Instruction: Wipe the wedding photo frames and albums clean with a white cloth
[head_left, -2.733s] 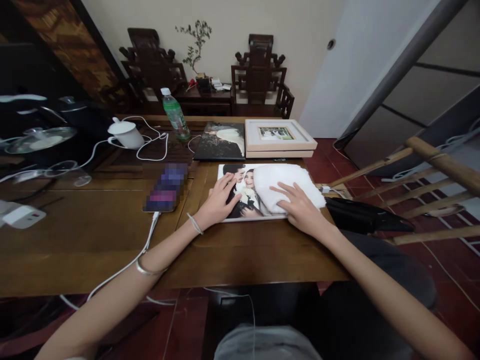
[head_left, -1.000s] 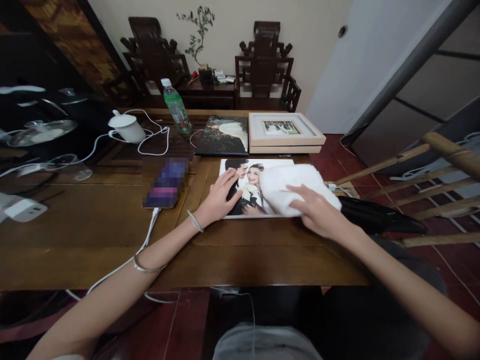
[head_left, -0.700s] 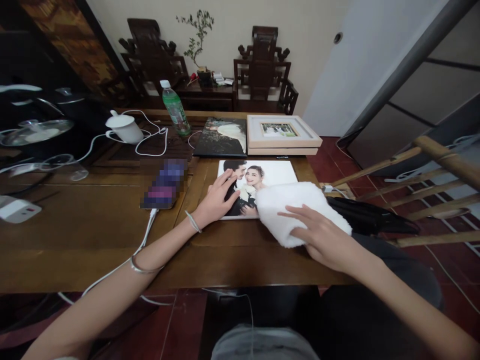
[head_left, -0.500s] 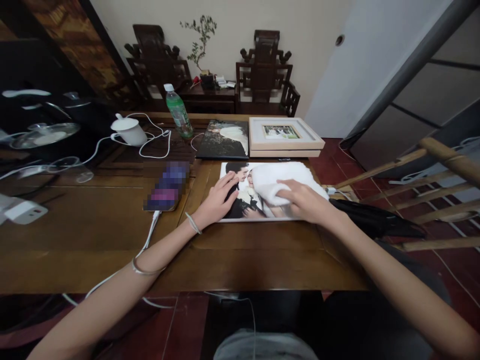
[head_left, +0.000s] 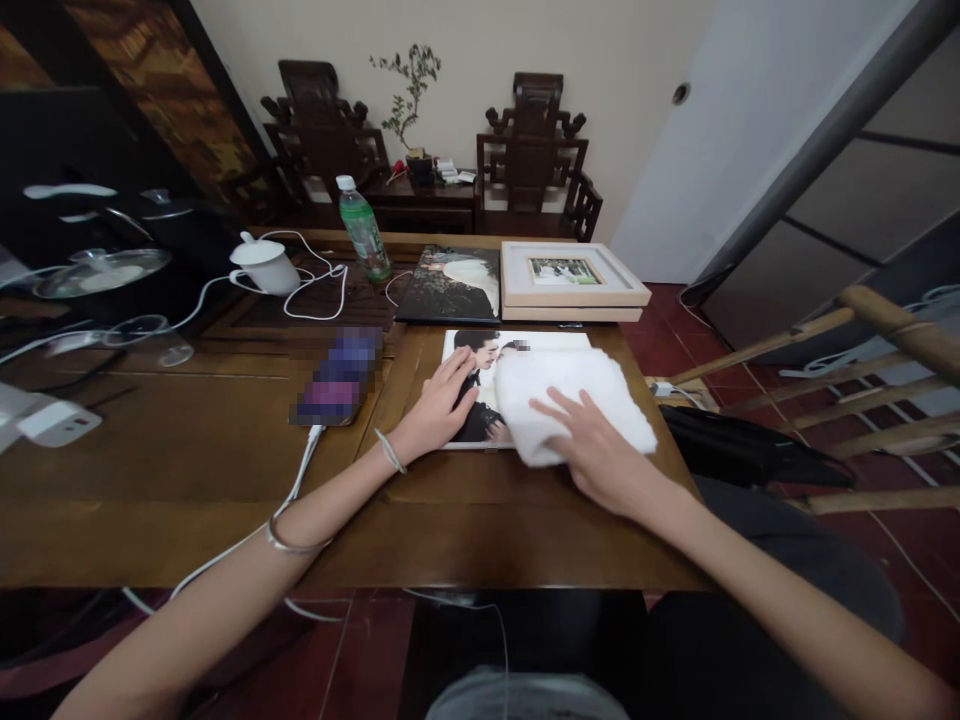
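Note:
A large wedding photo print (head_left: 484, 352) lies flat on the brown wooden table (head_left: 187, 470). My left hand (head_left: 437, 406) rests flat on the print's left edge with its fingers spread, pressing it down. My right hand (head_left: 596, 452) lies on a fluffy white cloth (head_left: 570, 398), fingers stretched out on top of it. The cloth covers the right half of the print and overhangs its near edge.
Behind the print lie a dark photo album (head_left: 452, 283) and a light wooden picture frame (head_left: 570, 278). A phone (head_left: 337, 377) on a white cable, a green bottle (head_left: 363, 230) and a white lidded cup (head_left: 264, 265) stand to the left. A bamboo chair (head_left: 847, 390) is on the right.
My right hand has slid the white cloth back and forth over the print, and now draws it toward me and slightly left. My left hand has stayed on the print's left edge.

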